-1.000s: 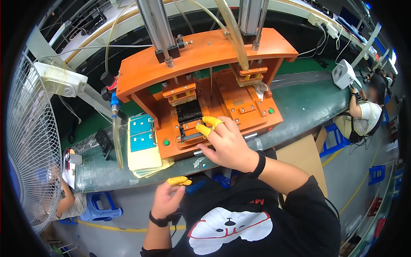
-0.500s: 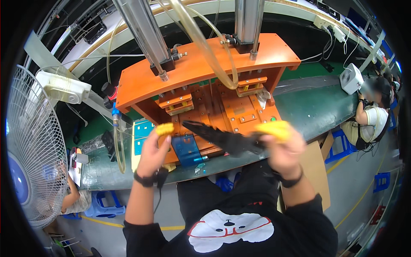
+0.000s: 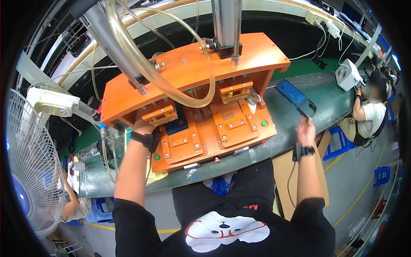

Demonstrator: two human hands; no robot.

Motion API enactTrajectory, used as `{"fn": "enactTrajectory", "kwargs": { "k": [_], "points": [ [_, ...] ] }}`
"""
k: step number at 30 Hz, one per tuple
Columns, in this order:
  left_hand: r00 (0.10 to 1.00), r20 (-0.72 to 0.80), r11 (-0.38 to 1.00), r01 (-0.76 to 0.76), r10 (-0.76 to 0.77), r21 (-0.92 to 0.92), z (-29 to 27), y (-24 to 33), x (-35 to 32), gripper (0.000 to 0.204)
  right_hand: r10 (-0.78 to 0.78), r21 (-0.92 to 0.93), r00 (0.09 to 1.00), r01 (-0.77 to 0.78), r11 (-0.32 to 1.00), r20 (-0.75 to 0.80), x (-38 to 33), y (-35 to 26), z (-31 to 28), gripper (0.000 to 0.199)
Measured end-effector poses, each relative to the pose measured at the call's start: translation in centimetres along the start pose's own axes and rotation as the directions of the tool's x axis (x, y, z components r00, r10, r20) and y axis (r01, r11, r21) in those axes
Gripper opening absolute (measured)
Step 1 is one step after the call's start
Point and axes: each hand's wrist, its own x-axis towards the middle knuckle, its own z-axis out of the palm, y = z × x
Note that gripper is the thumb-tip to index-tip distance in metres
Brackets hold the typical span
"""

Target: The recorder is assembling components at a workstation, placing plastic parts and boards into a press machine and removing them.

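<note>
My left hand (image 3: 144, 127) reaches under the left side of the orange press (image 3: 184, 64). The pressing block (image 3: 159, 112) covers its fingers, so I cannot tell whether they are open or closed. Beside it, a dark blue flat panel (image 3: 177, 125) lies at the left fixture, partly under the block. Out to the right, above the green bench, my right hand (image 3: 305, 132) is closed on the near end of a phone-sized piece (image 3: 295, 95), a blue flat panel with a thin black frame at its near end. The piece is held tilted, apart from the press.
Two air cylinders (image 3: 226, 25) and a clear hose (image 3: 158, 88) rise above the press. A fan (image 3: 34, 167) stands at left, a small white fan (image 3: 347, 77) at right. Cardboard (image 3: 299, 180) leans by my right forearm. A person (image 3: 368, 103) sits at far right.
My left hand has gone forward under the press. My right hand has moved right, now holding the blue-and-black piece; black strip-like parts and yellow bits at my fingers no longer show.
</note>
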Motion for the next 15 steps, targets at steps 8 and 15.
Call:
{"fn": "enactTrajectory", "kwargs": {
  "k": [8,15],
  "points": [
    [0.994,0.102,0.702,-0.053,-0.028,0.710,1.2,3.6,-0.1,0.048,0.185,-0.371,0.973,-0.224,0.901,-0.138,10.8,10.3,13.2,0.026],
    [0.980,0.114,0.881,0.091,-0.161,0.464,-0.5,8.2,-3.2,0.035,0.347,-0.905,0.930,-0.038,0.423,0.124,7.4,10.7,17.8,0.030]
  ]
}}
